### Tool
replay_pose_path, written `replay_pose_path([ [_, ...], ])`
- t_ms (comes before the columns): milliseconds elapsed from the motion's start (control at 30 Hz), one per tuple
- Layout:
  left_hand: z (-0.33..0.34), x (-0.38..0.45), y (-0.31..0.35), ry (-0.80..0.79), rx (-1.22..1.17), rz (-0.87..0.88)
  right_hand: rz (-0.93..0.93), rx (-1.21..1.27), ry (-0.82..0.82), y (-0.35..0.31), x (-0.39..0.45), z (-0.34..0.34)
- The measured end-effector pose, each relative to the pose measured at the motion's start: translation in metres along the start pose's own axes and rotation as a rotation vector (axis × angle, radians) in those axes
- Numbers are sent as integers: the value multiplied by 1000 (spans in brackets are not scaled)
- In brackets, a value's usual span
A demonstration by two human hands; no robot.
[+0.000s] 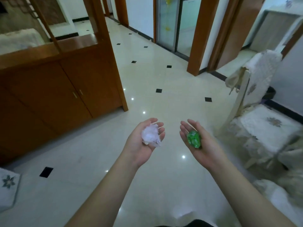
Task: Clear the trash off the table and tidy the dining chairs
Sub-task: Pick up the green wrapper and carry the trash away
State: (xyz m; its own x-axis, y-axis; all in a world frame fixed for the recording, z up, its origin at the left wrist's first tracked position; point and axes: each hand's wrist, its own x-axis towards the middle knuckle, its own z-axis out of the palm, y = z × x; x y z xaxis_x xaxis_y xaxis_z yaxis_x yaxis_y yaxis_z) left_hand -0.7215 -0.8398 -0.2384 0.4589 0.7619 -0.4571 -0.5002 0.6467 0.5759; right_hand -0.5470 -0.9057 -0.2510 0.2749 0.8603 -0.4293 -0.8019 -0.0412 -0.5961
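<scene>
A glossy cream tiled floor (147, 76) with small black diamond insets runs from 6 o'clock up toward 12. At 9 o'clock stands a wooden cabinet (54, 89); a glass sliding door (177, 25) sits at 12 to 1 o'clock. Near the centre, the left hand (144, 141) is held palm-up, its fingers (159, 128) loosely curled around a crumpled white wad (150, 135). Just beside it, the right hand (198, 140) cups a crumpled green wrapper (194, 139), fingers gently bent. At 3 o'clock stands a chair (255, 128) under a pale floral cover.
</scene>
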Motion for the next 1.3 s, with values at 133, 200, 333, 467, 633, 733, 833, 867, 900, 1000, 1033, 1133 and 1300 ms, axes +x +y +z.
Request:
replay_pose_path([
  [133,26,73,11,-31,11,-47,-48,34,35,-31,58,-1],
  [200,47,110,15,-43,37,-60,-58,52,46,-50,91,-5],
  [333,99,181,23,-57,102,-48,-69,99,52,-98,157,-5],
  [467,145,249,36,-62,160,-62,-63,104,42,-149,219,-1],
  [633,175,322,56,-44,135,-49,-71,109,50,-192,290,6],
  [733,178,371,69,-2,124,-51,-77,112,50,-205,333,11],
  [833,186,421,89,-9,137,-57,-97,121,48,-216,384,23],
  [867,189,438,97,-26,142,-50,-99,118,52,-220,403,29],
  [900,191,455,106,-49,147,-59,-98,108,57,-223,422,35],
  [1000,198,511,137,-80,184,-58,-108,76,73,-238,479,62],
  [1033,200,530,148,-66,173,-67,-119,82,78,-247,497,73],
  [1133,221,581,180,-115,155,-117,-183,101,81,-279,540,100],
  [1300,273,665,210,-271,248,-155,-279,108,165,-324,595,112],
])
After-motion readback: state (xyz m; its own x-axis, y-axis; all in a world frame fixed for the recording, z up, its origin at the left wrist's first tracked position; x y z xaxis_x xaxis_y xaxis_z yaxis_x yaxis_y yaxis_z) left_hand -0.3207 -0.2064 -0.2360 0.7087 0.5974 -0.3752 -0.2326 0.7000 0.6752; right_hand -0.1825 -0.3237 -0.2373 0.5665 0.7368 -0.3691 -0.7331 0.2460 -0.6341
